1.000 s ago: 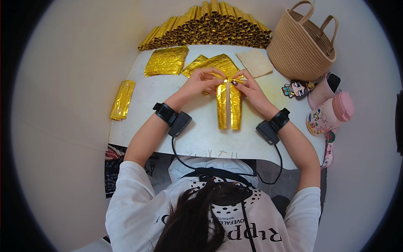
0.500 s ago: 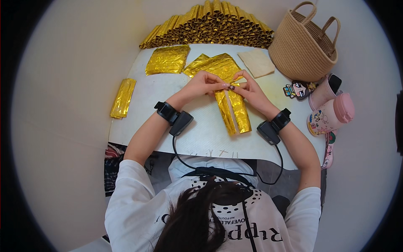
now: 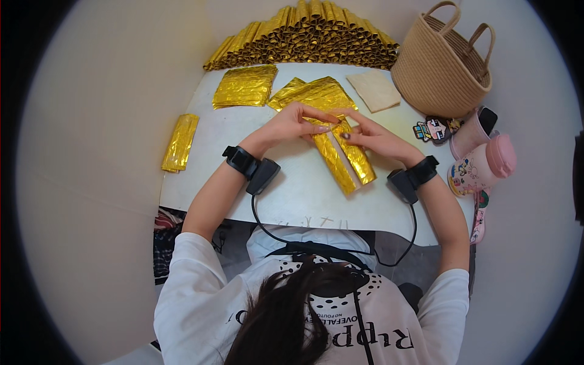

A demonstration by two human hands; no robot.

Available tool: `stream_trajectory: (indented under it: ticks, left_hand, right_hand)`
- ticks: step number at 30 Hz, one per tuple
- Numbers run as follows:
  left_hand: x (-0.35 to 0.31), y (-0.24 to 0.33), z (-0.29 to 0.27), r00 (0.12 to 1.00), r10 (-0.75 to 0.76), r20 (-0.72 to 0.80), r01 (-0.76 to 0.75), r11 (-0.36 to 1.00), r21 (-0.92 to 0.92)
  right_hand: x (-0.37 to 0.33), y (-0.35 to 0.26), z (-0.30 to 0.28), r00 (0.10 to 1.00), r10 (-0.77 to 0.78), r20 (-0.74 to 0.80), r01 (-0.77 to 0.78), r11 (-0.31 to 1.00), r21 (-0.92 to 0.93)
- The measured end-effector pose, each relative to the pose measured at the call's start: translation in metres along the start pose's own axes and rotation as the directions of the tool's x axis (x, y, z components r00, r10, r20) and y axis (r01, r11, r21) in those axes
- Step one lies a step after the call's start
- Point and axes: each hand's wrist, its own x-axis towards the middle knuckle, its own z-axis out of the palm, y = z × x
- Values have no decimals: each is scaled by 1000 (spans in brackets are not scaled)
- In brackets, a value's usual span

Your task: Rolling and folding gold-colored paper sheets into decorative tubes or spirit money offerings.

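A sheet of gold foil paper [image 3: 338, 165], its two long sides folded in toward a pale strip down the middle, slants over the table between my hands. My left hand [image 3: 299, 123] pinches its far left corner between thumb and fingers. On the far right corner, my right hand [image 3: 370, 137] grips with the thumb on top and the fingers behind the far edge. Just beyond my hands lies a loose fan of flat gold sheets [image 3: 313, 91]. Left of that sits a neat stack of gold sheets [image 3: 245, 86]. A narrow folded gold bundle [image 3: 180, 142] rests at the left table edge.
Rolled gold tubes [image 3: 304, 41] are heaped along the back of the white table [image 3: 243, 182]. A beige paper stack [image 3: 373, 90] lies back right, near a woven basket [image 3: 441, 67]. A cartoon figure [image 3: 433, 129], a pink cup [image 3: 467, 139] and a pink-lidded bottle [image 3: 480, 167] line the right side.
The folded gold sheet has swung its near end to the right. My right hand has shifted right and its thumb now lies on the right fold, apart from the left thumb.
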Motion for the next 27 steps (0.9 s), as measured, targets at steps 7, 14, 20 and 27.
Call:
stream_trajectory:
  ticks: [7,14,20,27]
  left_hand:
    - [1,-2,-14,1000,3,-19,-4,1000,-30]
    - [1,-6,-18,998,-56,-10,55,997,-52]
    - [2,-9,-19,998,-53,15,54,992,-114]
    - [-2,-10,-24,995,-1,98,15,991,-132]
  right_hand:
    - [-7,-18,0,821,-145,552,185,983,-17]
    - [-13,-10,2,887,40,461,50,982,-182]
    - [-19,-9,-4,955,-34,294,134,936,-327]
    - [-20,-6,-5,980,-115,166,164,931,-326]
